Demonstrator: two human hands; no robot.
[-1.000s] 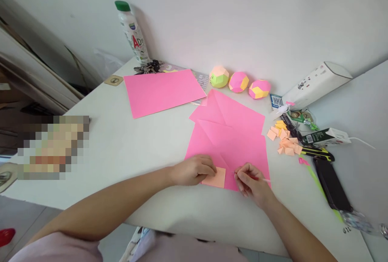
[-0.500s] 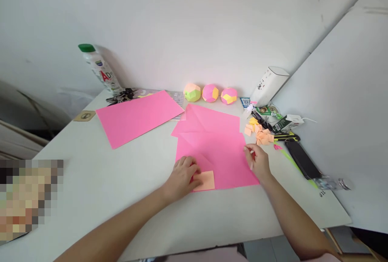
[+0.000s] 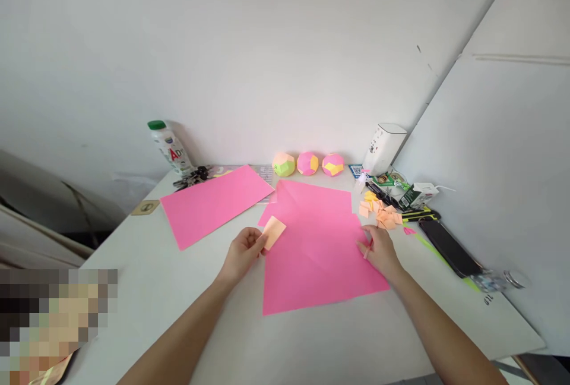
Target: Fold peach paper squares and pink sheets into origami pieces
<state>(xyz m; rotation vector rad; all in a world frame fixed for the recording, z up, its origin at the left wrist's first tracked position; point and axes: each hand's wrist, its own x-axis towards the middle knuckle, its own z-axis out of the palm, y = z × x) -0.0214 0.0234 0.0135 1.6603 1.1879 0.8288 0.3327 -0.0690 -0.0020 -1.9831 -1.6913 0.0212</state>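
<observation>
My left hand [image 3: 241,254] is closed, with thumb and fingers pinching a small peach paper rectangle [image 3: 274,232]. That piece is raised at an angle over the left edge of a large pink paper sheet [image 3: 312,260], which lies on the table with faint crease lines. My right hand [image 3: 382,249] is at the sheet's right edge, thumb and fingers apart, fingertips over the paper. Another pink layer [image 3: 320,195] shows behind the large sheet. A pile of small folded peach and yellow paper pieces [image 3: 385,215] is just beyond my right hand.
Three faceted paper balls [image 3: 307,163] line the wall. A pink board [image 3: 214,210] and a green-capped bottle [image 3: 171,147] are on the left. On the right are a white cylinder [image 3: 385,147], a cutter knife [image 3: 421,214], a black phone [image 3: 449,248] and a clear bottle [image 3: 494,281].
My left hand has lifted the peach rectangle off the pink sheet and moved it up and left. The right hand stays at the sheet's right edge, its fingers wider apart. The camera has tilted upward.
</observation>
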